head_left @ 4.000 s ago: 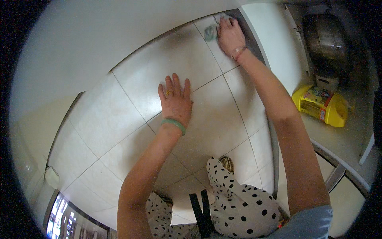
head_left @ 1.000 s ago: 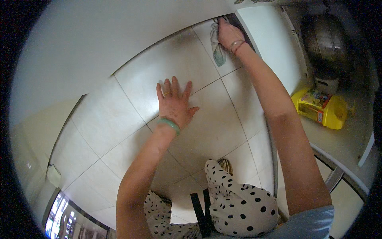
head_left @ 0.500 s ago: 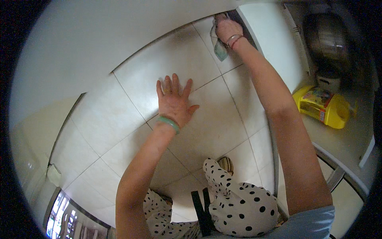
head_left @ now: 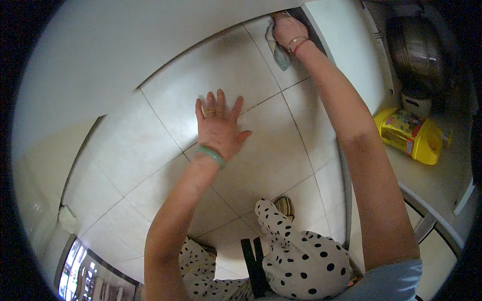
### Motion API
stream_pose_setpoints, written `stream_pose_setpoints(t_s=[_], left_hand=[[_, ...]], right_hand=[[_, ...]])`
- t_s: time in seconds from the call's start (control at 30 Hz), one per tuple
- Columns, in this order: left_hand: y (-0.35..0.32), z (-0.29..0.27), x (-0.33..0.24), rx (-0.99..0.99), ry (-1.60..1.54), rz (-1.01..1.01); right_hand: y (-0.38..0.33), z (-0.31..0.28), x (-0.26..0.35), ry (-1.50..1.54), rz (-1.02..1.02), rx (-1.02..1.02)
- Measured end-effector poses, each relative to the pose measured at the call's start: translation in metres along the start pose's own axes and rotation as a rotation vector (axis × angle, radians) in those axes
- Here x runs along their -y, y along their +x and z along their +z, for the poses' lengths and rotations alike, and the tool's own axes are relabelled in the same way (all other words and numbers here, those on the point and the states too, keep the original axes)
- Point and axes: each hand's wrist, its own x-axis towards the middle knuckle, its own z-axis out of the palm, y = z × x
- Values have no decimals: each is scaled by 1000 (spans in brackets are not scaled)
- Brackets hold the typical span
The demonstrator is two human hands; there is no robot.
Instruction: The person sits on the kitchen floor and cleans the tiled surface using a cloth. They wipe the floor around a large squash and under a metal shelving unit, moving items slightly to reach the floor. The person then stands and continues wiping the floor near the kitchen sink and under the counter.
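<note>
Grey-green cloth (head_left: 282, 61), in the head view, sits at the thumb side of the right hand (head_left: 291, 31), partly under it, its loose end trailing back from the fingers toward the wrist and lying on the pale tiled floor (head_left: 261, 155). The part nearest the fingertips is covered by the hand. What shows of the cloth is limp, narrow and creased, whitish with darker marks close to the fingers and a duller green at the loose end, which tapers to a soft tip. The right fingers are bent and close together, pointing away from the wrist; their tips are hidden, so I cannot tell whether they are clamped on the cloth or only press it down. A red band (head_left: 299, 46) circles the wrist behind them.

The left hand (head_left: 218, 133) rests palm down on the tiles, fingers straight and spread well apart, thumb out to the side, nothing held. A yellow ring (head_left: 210, 113) sits on one of these fingers, and a green bangle (head_left: 211, 154) lies behind them at the wrist. The cloth is beyond the left fingers and to their right, well apart from them. Just right of the right fingers rises a white panel (head_left: 346, 50); farther right of them lies a yellow bottle (head_left: 409, 135) on its side.
</note>
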Motion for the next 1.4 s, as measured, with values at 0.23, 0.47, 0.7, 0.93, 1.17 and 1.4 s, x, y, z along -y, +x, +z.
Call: stream_pose_setpoints(t_s=[0.23,0.47,0.7,0.93,1.17,1.4], left_hand=[[-5,5,6,-40,41,20],[0,-10,8,42,57,21],[-3,1,3,-36,119,22],[2,-5,-5,-3,130,20],[-1,0,1,-24,127,-1],[4,2,-8,-94,129,21]], right_hand=[[-34,-8,5,29,14,4],[-260,-7,-28,36,272,237],[-253,2,-39,150,96,36],[-186,3,-35,246,70,-12],[-295,-2,-39,178,231,210],[-185,7,-35,188,121,18]])
